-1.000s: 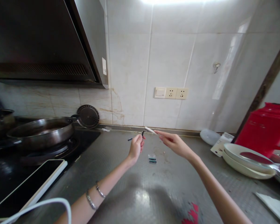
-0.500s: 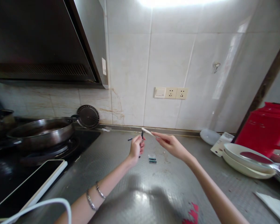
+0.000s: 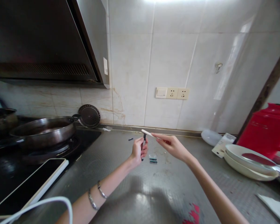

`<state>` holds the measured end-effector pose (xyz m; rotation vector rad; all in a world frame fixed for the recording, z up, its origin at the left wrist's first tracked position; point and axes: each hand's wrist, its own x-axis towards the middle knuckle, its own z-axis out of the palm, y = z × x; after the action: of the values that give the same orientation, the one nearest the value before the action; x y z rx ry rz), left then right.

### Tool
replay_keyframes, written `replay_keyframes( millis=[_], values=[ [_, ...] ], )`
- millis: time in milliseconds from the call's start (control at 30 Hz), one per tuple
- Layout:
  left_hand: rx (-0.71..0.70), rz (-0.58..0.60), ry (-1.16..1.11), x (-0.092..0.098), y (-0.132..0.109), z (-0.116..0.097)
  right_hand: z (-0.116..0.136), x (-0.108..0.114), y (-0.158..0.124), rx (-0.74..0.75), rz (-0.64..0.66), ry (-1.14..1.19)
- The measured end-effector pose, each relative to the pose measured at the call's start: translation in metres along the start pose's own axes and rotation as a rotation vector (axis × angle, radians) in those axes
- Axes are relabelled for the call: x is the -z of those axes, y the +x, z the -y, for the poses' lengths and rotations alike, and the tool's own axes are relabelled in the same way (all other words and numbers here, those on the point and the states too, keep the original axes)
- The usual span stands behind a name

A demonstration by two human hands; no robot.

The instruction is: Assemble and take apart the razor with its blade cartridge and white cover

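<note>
My left hand is closed around the handle of a dark razor, held upright above the counter. Between the fingers of my right hand is a slim white toothbrush-like stick. Its far end lies across the top of the razor and seems to touch it; whether it has bristles cannot be made out. Behind my left hand, a small dark bar lies on the counter. Just right of that hand is a small clear pack with dark-teal strips inside.
On the left, a steel pan sits on the black stove, with a white-edged phone or tablet and white cable in front. White bowls, a small white box and a red jug stand right. Metal counter lies below.
The view has shifted slightly. The razor's handle shows more fully in my left hand, and the small dark bar appears farther from it. The white stick remains at the razor's top.
</note>
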<state>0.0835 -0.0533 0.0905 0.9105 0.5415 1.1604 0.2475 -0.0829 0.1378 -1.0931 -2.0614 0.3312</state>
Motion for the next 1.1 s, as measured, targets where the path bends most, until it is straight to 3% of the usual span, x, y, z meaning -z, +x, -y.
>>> replay_keyframes(
  millis=[100, 200, 333, 533, 667, 800, 933, 1100],
  values=[
    [0.009, -0.006, -0.006, 0.000, 0.000, 0.001, 0.001, 0.002, -0.001, -0.009, -0.016, -0.023],
    [0.014, -0.012, -0.008, -0.001, -0.001, 0.000, 0.000, -0.001, -0.001, 0.013, 0.055, -0.038],
    [0.009, -0.020, -0.003, -0.002, -0.001, -0.001, -0.001, -0.002, -0.001, -0.008, -0.006, -0.055],
    [0.030, -0.018, -0.002, -0.001, -0.001, 0.001, 0.001, 0.004, -0.001, 0.043, 0.008, -0.044],
    [0.029, -0.022, 0.008, 0.000, 0.000, 0.000, -0.002, 0.003, -0.001, 0.045, 0.076, -0.078],
    [0.018, -0.022, 0.016, 0.002, 0.001, -0.001, -0.003, 0.001, -0.002, 0.046, 0.007, -0.089],
    [0.001, -0.028, 0.036, 0.006, 0.006, 0.003, -0.001, 0.004, -0.002, 0.074, 0.121, -0.070],
    [-0.103, -0.064, 0.142, 0.014, 0.015, 0.004, -0.009, 0.006, 0.000, -0.060, -0.101, 0.059]
  ],
)
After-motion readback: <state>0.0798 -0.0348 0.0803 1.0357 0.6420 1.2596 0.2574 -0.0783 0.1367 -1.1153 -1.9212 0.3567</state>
